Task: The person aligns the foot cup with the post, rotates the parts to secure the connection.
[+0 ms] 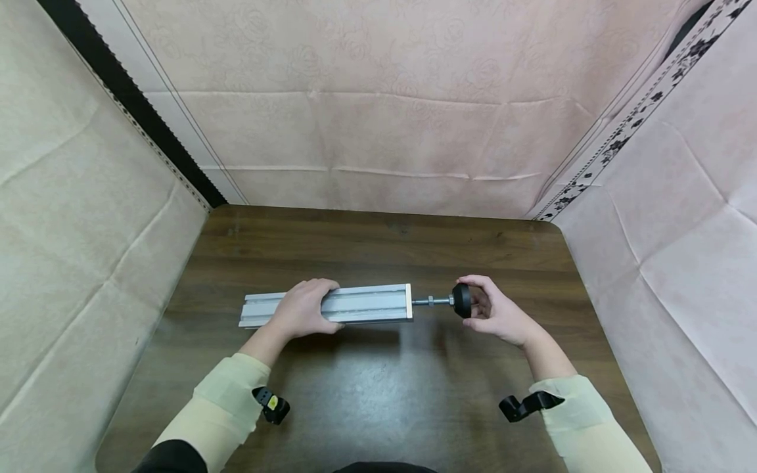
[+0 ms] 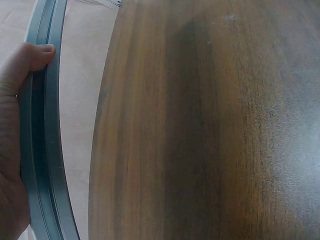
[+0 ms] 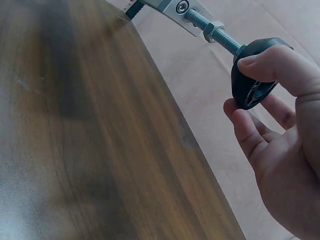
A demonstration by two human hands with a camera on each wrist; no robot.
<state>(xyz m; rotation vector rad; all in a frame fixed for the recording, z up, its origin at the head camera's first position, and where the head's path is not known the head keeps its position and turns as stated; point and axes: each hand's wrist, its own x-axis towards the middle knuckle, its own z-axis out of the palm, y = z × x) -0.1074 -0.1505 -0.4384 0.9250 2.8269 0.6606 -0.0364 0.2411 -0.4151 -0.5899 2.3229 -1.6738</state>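
A silver aluminium profile [image 1: 372,303] with lengthwise grooves lies crosswise in the head view, raised above the table. My left hand [image 1: 304,309] grips it left of its middle; the thumb curls over the near edge in the left wrist view. From the end plate [image 1: 409,302] on its right end sticks out a threaded rod [image 1: 436,301] carrying a hex nut [image 3: 213,31]. At the rod's outer end sits a black levelling foot [image 1: 462,301]. My right hand [image 1: 497,312] holds this foot by its rim between thumb and fingers, and its hollow underside faces the palm.
The brown wooden table [image 1: 367,387] spreads below both hands. Pale patterned cloth [image 1: 378,131] hangs behind it, with more cloth at the left and right sides. A black wrist camera is strapped on each sleeve.
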